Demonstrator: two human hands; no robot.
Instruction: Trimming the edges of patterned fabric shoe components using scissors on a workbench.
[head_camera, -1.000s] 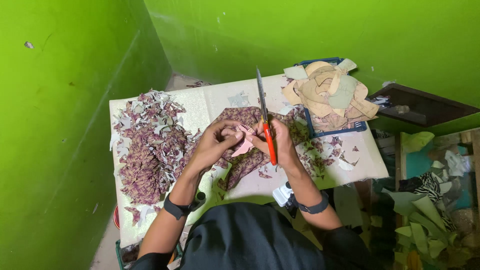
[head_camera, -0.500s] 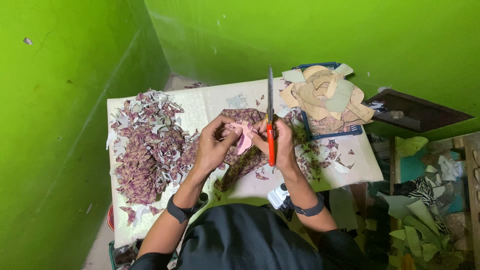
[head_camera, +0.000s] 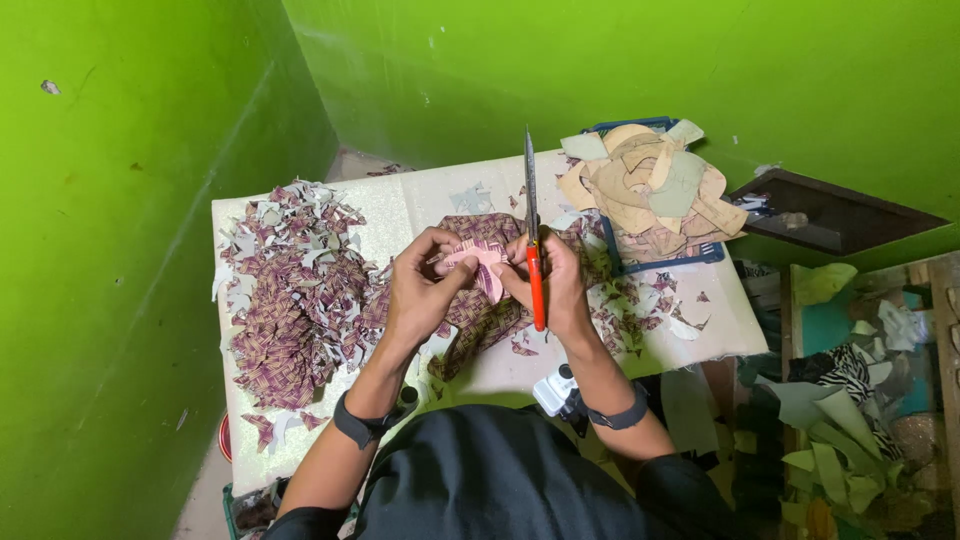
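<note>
While gripped, perhaps woven pink piece (head_camera: 480, 262)

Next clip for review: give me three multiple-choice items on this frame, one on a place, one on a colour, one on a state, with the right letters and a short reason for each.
1. Where is the big heap of purple scraps?
A. On the table's left part
B. Inside the blue tray
C. On the floor at right

2. What colour are the scissors' handles?
A. Black
B. Orange-red
C. Yellow

3. What is the left hand doing?
A. Resting flat on the table
B. Pinching a small pink piece
C. Hanging below the table

Answers:
1 A, the heap lies on the white table left of both hands.
2 B, the handles in the right hand are orange-red.
3 B, its fingers pinch the pink piece above the table.
</note>
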